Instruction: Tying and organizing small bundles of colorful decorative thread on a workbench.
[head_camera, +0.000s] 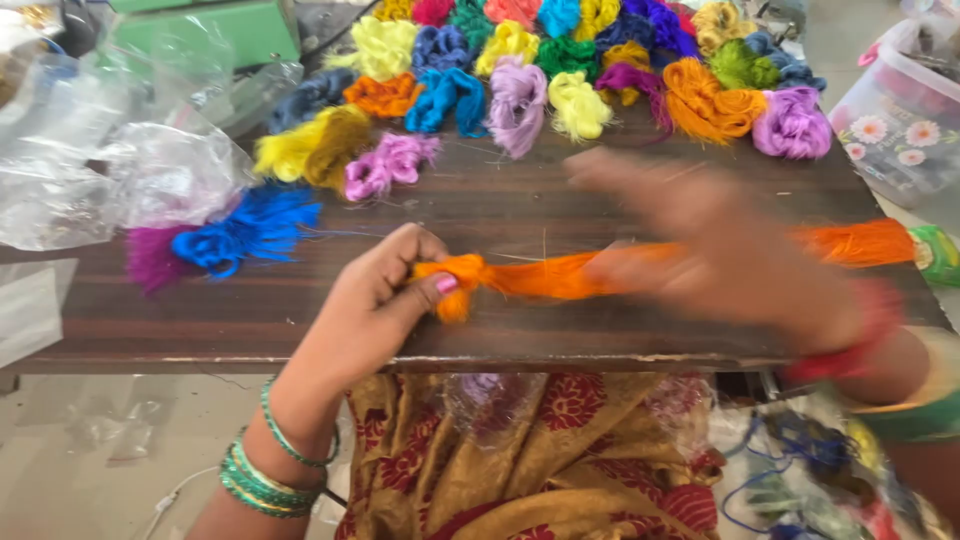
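I see my left hand (385, 290) pinching the knotted end of an orange thread bundle (560, 275) between thumb and fingers, closed tight on it just above the near edge of the dark wooden board (300, 320). The bundle runs rightward from that pinch, lying flat along the board. My right hand (720, 245) sits over its middle stretch, too blurred for me to tell whether it grips the thread or only brushes it. Past that hand the orange strand runs on toward the board's right edge. Coloured thread bundles (560, 70) crowd the far side, well apart.
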